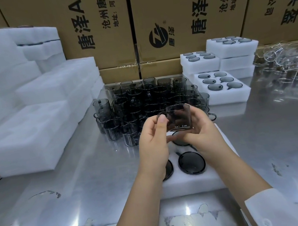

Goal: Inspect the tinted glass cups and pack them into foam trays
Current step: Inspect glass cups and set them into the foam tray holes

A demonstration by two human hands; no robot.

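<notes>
Holding one tinted cup (pixel 179 117) tilted above the near tray (pixel 190 184): left hand (pixel 152 141) pinches its left edge, right hand (pixel 199 130) curls fingers round the other side. Tray sits close to the table's (pixel 77 182) front edge, seated cups (pixel 191 161) inside. Loose cups (pixel 142 102) crowd just behind. Foam stack (pixel 17 114) left, packed trays (pixel 222 89) right. Bare steel flanks the tray.

A: Site type?
B: Packing station in a factory or warehouse stockroom; printed shipping cartons (pixel 95 23) walled up behind; steel tabletop (pixel 81 182), film peeling at the near edge.
A: Other signs?
B: White foam trays (pixel 20 133) piled in bulk at left; dozens of identical tinted glass cups (pixel 142 98) massed loose; filled trays (pixel 222 89) stacked at right; clear glassware (pixel 288 63) heaped beyond.
</notes>
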